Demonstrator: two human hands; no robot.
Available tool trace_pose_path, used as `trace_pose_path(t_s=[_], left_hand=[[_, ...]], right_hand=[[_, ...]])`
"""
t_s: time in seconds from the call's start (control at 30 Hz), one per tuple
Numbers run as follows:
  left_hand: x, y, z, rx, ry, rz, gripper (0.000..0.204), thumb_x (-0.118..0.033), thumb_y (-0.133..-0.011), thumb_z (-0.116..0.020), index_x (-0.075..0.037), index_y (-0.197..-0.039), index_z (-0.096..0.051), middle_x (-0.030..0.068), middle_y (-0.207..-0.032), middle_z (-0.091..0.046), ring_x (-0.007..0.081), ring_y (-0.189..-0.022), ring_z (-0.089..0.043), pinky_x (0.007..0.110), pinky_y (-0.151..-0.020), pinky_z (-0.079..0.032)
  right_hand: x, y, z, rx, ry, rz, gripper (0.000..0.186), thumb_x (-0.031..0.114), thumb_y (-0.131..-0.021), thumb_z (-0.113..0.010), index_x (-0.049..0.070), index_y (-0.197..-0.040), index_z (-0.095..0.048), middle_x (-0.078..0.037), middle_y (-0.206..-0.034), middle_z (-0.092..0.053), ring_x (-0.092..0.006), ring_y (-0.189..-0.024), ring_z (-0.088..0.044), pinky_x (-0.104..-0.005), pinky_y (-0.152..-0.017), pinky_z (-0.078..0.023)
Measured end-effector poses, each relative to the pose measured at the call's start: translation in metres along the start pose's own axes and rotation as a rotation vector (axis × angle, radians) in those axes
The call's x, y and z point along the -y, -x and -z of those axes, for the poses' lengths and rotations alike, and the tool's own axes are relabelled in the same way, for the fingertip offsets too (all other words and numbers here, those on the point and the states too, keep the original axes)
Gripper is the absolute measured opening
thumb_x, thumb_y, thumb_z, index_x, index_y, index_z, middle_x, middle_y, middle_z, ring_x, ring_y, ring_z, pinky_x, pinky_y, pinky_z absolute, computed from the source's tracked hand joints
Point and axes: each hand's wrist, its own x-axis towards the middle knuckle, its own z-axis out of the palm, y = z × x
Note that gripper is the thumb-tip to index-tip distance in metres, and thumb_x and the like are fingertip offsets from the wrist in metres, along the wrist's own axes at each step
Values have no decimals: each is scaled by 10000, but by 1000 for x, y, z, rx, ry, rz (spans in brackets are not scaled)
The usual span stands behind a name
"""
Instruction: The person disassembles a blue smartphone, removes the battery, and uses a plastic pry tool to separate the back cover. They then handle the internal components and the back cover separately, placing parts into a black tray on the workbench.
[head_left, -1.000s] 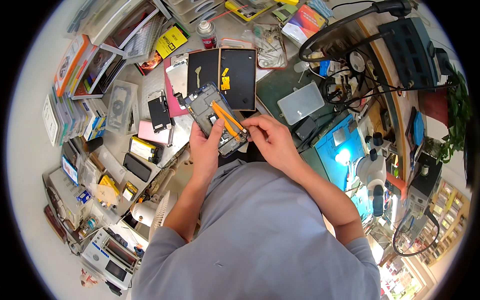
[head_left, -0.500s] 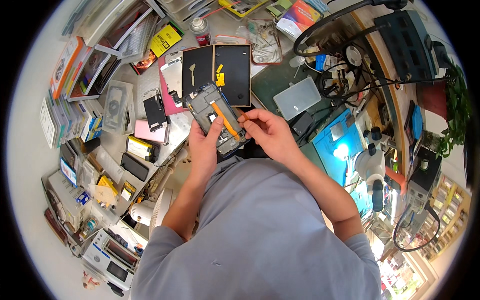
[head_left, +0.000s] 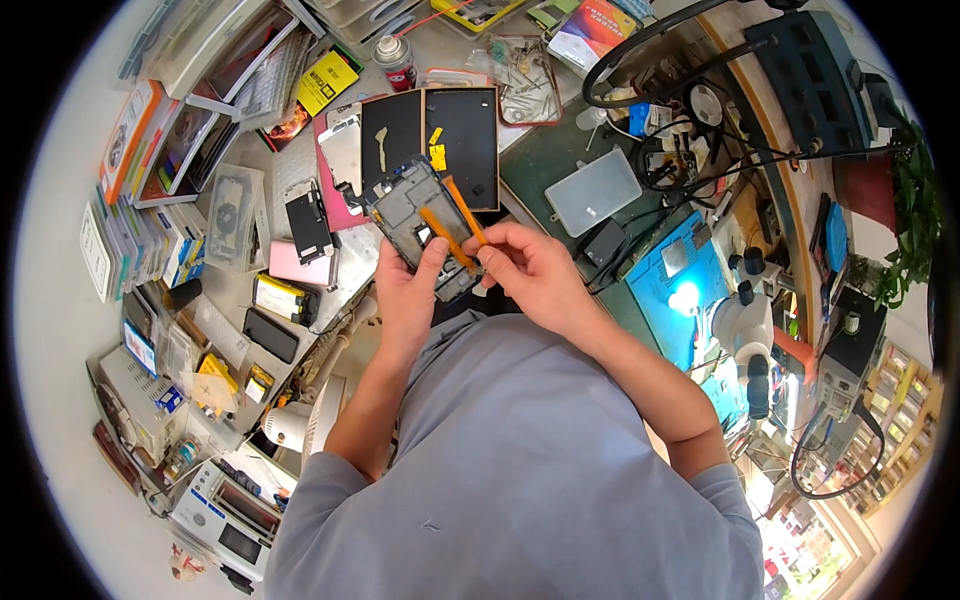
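Observation:
My left hand (head_left: 405, 285) is wrapped around the left edge of an opened phone frame (head_left: 405, 207), its thumb lying over the inner face. The frame is tilted, dark grey inside, with a dark blue rim. An orange flex cable (head_left: 436, 225) lies lengthwise across it. My right hand (head_left: 530, 265) is closed in a pinch at the frame's lower right. A second narrow orange strip (head_left: 463, 208), which looks like another flex cable, rises from those fingertips beside the first. Its lower end is hidden by my fingers.
Beyond the phone, a shallow black tray (head_left: 462, 180) holds yellow pieces. Phone parts (head_left: 308, 220) and a pink phone (head_left: 300, 262) lie left. A translucent box (head_left: 594, 192) sits right, before a lit blue mat (head_left: 668, 275) and microscope (head_left: 742, 325). A spray can (head_left: 396, 62) stands behind.
The orange strip in my right fingers has swung up and now shows its length over the frame's right side. The phone has shifted slightly; my left hand keeps its hold.

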Motion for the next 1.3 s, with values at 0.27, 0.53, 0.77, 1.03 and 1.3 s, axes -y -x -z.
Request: trace_pose_path(t_s=[0.27, 0.53, 0.77, 1.03, 1.3], left_hand=[[0, -1, -2, -38, 146, 57, 297, -123, -942, -639, -15, -1191, -517, 45, -1098, -626, 94, -965, -577, 253, -869, -469], [-4, -1, -7, -74, 61, 71, 272, -126, -942, -637, -9, -1162, -528, 38, -1067, -633, 86, -937, -576, 250, -843, -470], [-26, -13, -14, -73, 12, -19, 268, -122, -937, -643, -14, -1160, -541, 43, -1069, -640, 89, -942, -586, 251, -844, -476], [-41, -19, -28, 49, 42, -17, 308, -111, -931, -646, -12, -1199, -533, 61, -1116, -644, 111, -980, -603, 268, -875, -484], [-45, -13, -34, 119, 16, 10, 310, -98, -928, -647, -9, -1201, -530, 65, -1126, -646, 115, -991, -608, 278, -877, -491]], right_hand=[[3, -2, 3, 52, -124, -76, 162, 85, -966, -533, -13, -1047, -632, -45, -911, -655, -86, -714, -595, -228, -654, -483], [5, 5, 5, 173, -128, -122, 142, 86, -962, -550, 6, -1039, -638, -16, -849, -642, -60, -690, -580, -213, -597, -467], [15, 17, 7, 243, -200, -126, 203, 109, -949, -612, 20, -1131, -634, -53, -1014, -687, -66, -784, -621, -206, -644, -488], [21, 18, 5, 133, -285, 91, 238, 20, -901, -647, -31, -1133, -624, -43, -1009, -667, -72, -866, -630, -229, -749, -519], [19, 18, 5, 23, -185, 150, 235, 46, -884, -674, -20, -1107, -644, -29, -950, -673, -59, -798, -616, -214, -700, -501]])
